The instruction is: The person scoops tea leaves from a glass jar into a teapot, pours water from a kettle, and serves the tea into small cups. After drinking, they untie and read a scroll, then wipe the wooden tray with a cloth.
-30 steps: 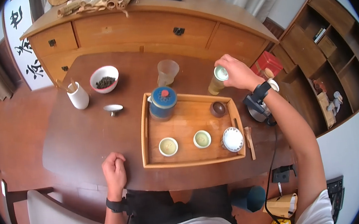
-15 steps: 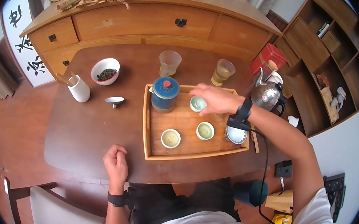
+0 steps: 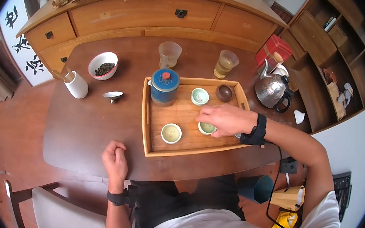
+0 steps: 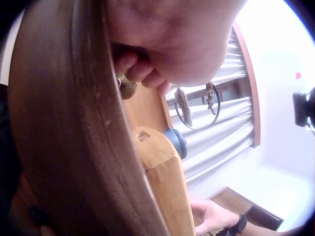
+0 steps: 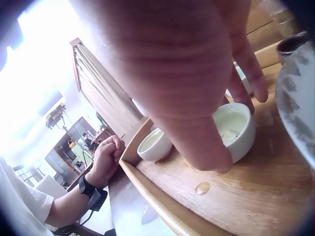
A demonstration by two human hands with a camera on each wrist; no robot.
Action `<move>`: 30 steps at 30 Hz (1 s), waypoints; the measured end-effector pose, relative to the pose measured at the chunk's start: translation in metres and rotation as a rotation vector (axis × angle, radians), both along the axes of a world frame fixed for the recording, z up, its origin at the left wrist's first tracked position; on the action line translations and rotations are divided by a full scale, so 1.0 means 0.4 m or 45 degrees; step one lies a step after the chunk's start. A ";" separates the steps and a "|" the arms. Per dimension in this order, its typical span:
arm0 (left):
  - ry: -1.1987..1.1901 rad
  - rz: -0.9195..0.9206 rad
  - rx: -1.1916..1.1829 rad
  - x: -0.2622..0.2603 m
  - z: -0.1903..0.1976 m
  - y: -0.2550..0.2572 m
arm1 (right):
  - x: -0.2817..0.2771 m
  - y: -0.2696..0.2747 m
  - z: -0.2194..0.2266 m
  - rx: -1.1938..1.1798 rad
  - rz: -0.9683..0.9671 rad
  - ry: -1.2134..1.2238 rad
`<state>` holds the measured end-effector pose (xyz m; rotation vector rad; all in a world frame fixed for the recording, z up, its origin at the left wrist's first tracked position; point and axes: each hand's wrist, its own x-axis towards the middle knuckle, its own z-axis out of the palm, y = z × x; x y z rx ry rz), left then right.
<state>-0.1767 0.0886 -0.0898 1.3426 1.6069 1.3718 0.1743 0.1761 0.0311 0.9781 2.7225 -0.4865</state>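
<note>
My right hand point(image 3: 227, 120) reaches over the wooden tray point(image 3: 186, 151), its thumb and fingers on opposite sides of a small white teacup point(image 5: 244, 140) with pale tea in it. That cup stands at the tray's front middle, partly covered by the hand. To its left sits another teacup point(image 3: 171, 134) of pale tea. Behind it are a pale green cup point(image 3: 200, 96), a dark brown cup point(image 3: 224, 93) and a blue teapot point(image 3: 164, 87) with a red knob. Loosely curled and holding nothing, my left hand point(image 3: 114, 157) rests at the table's front edge.
Beyond the tray stand a ribbed glass point(image 3: 170, 53) and a glass of yellowish liquid point(image 3: 225, 62). A steel kettle point(image 3: 272, 90) is at right. On the left are a bowl of dark tea leaves point(image 3: 103, 65), a white tool holder point(image 3: 77, 86) and a small strainer point(image 3: 113, 96).
My right hand first tipped the pale green cup over the back right glass, then set it on the tray. Now it is at the front middle teacup. The left hand stayed put.
</note>
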 end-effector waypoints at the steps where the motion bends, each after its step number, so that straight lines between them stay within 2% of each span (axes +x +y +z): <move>1: 0.019 0.004 0.020 0.001 -0.001 0.001 | 0.001 0.001 0.001 -0.016 -0.009 -0.006; 4: -0.036 0.003 0.002 -0.007 -0.018 -0.002 | 0.008 0.003 0.036 -0.057 -0.094 0.034; 7: -0.065 -0.006 0.001 -0.002 -0.020 -0.001 | 0.037 0.017 0.084 0.035 -0.128 0.193; 8: -0.057 -0.005 0.008 -0.002 -0.015 -0.001 | 0.048 0.023 0.101 0.016 -0.232 0.213; 12: -0.007 0.005 -0.006 -0.001 -0.009 -0.002 | 0.106 0.072 0.166 0.057 -0.392 0.216; 16: -0.023 -0.011 0.005 -0.001 -0.009 -0.003 | 0.175 0.148 0.211 0.239 -0.505 0.194; 25: 0.042 0.002 0.012 0.005 0.019 -0.004 | 0.259 0.311 0.196 0.434 -0.702 -0.042; 30: 0.039 0.007 0.010 0.006 0.023 -0.005 | 0.256 0.345 0.177 0.617 -0.611 -0.218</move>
